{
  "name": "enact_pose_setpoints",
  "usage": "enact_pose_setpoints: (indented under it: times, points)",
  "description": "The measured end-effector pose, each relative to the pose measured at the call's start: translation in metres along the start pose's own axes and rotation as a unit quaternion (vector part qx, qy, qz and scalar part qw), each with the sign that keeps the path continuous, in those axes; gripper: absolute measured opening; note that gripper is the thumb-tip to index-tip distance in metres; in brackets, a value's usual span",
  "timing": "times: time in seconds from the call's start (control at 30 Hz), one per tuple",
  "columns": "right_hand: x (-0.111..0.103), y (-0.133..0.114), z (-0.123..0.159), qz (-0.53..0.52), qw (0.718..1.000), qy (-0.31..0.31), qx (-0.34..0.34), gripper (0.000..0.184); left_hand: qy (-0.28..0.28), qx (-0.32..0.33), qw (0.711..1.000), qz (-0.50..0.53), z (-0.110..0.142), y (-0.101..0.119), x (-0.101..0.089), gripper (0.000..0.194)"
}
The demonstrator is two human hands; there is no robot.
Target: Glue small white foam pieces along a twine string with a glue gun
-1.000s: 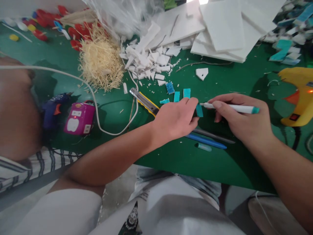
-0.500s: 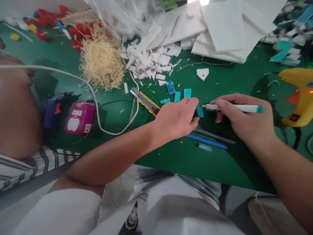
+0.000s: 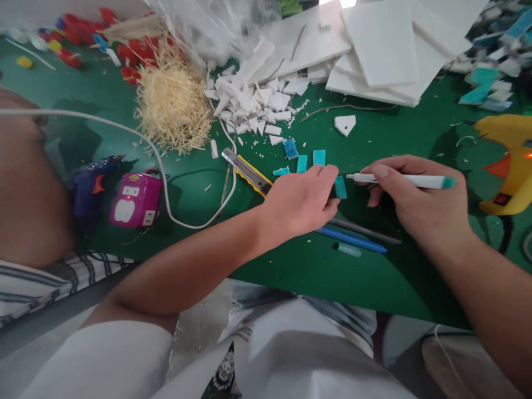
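Note:
My right hand (image 3: 419, 194) is closed round a white marker (image 3: 415, 180) with a teal end, its tip pointing left. Just left of that tip, the fingers of my left hand (image 3: 305, 199) pinch a small teal foam piece (image 3: 340, 187) close to the table. Beyond my left hand lie two more teal pieces (image 3: 319, 158), a blue piece (image 3: 290, 148) and a thin teal scrap (image 3: 281, 172). A yellow box cutter (image 3: 249, 174) lies partly under my left hand. Below the hand rest a blue pen (image 3: 353, 239), a dark grey stick (image 3: 369, 231) and a clear teal cap (image 3: 348, 250).
White foam scraps (image 3: 257, 105) and foam sheets (image 3: 378, 50) cover the back. Straw (image 3: 174, 108) sits left of them. A yellow glue gun (image 3: 505, 166) stands right; a blue glue gun (image 3: 93, 183), a magenta power adapter (image 3: 136, 199) and a white cable (image 3: 162, 160) lie left, beside another person's arm (image 3: 31, 183).
The marker in my right hand has moved slightly right, so its tip has come away from the teal piece. My left hand stays almost still.

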State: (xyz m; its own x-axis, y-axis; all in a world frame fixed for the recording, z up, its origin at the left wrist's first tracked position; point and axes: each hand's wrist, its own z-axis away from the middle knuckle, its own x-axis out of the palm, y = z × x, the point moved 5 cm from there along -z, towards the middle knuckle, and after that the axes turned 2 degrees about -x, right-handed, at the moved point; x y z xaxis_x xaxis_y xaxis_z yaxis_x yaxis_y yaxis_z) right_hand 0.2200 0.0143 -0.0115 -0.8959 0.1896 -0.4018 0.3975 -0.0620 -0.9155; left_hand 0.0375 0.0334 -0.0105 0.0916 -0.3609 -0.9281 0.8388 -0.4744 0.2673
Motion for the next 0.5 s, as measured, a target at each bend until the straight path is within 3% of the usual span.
enact_pose_setpoints:
  times: [0.5]
  points:
    - [-0.0037, -0.0020, 0.0010, 0.002, 1.000, -0.003, 0.015, 0.020, 0.009, -0.002, 1.000, 0.006, -0.0008, -0.0016, 0.0022, 0.035]
